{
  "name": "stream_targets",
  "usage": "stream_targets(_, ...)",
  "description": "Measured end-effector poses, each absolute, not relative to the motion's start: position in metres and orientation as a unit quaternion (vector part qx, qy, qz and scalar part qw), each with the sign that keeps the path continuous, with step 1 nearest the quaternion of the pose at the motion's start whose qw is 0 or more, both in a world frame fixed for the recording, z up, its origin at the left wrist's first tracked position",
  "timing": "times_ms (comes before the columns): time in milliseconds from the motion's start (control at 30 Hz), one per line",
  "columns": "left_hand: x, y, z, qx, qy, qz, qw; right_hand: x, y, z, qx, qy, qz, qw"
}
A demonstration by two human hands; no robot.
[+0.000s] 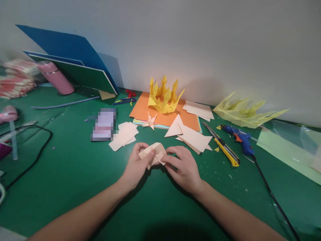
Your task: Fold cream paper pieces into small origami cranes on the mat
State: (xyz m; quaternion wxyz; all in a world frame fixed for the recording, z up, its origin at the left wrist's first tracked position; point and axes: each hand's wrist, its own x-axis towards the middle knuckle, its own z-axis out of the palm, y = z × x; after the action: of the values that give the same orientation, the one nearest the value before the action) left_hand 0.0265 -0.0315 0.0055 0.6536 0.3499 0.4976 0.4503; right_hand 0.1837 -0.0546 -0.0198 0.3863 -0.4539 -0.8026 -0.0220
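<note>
Between my two hands is a folded piece of cream paper (157,148), held just above the green table. My left hand (138,164) grips its left side, thumb pressed on top. At the right edge, my right hand (184,165) pinches a corner between thumb and fingers. Beyond it lie a folded paper triangle (175,127), cream paper sheets (197,139) to the right and more paper pieces (124,135) to the left. A small folded paper star shape (149,121) rests at the edge of the orange paper (139,107).
A yellow paper crown (164,100) stands on the orange paper. On the right lie a yellow utility knife (227,152), a blue glue gun (242,138) with a black cord and a pale yellow folded crown (240,112). Leftward are a blurred-out phone (104,124) and a pink bottle (56,77).
</note>
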Motion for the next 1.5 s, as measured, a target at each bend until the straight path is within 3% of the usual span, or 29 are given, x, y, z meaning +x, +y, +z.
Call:
stream_targets(567,0.0254,-0.0316,0.005,0.372,0.514,0.406,0.658,0.1841,-0.0541,-0.0178,-0.451,-0.807,-0.026,0.38)
stream_targets(1500,0.0281,-0.031,0.0106,0.252,0.498,0.42,0.716,0.1886,-0.0545,-0.0196,-0.436,-0.814,-0.042,0.382)
